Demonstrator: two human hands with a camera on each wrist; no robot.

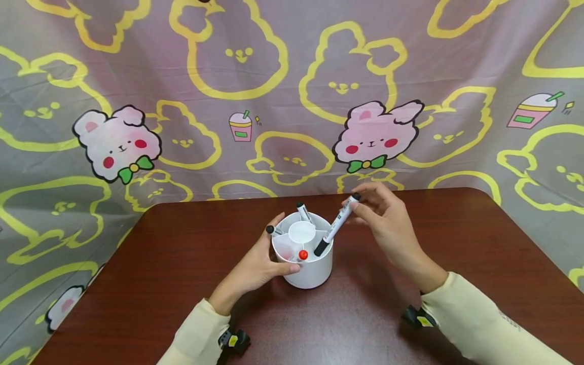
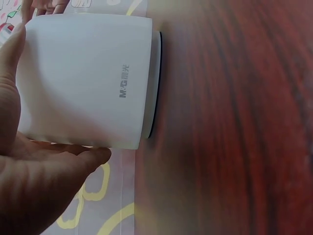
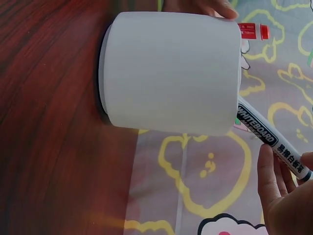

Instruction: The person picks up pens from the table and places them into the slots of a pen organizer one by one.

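Note:
A round white pen holder [image 1: 308, 276] with divided compartments stands on the table. My left hand [image 1: 255, 263] grips its left side, thumb on the front wall and fingers round the back. My right hand [image 1: 388, 223] pinches a black whiteboard marker [image 1: 339, 220] near its upper end. The marker slants, its black cap end down inside the holder's right compartment. In the right wrist view its printed barrel [image 3: 269, 134] leans out past the rim. A red-ended marker [image 1: 303, 255] is in the front compartment. Two black-ended markers, one at the back [image 1: 304, 212] and one at the left [image 1: 274, 230], stand in other compartments.
The dark red-brown wooden table [image 1: 159, 268] has its far edge just behind the holder. A curtain [image 1: 292, 101] with yellow outlines and pink cartoon animals hangs behind it. A small black device is strapped at each wrist.

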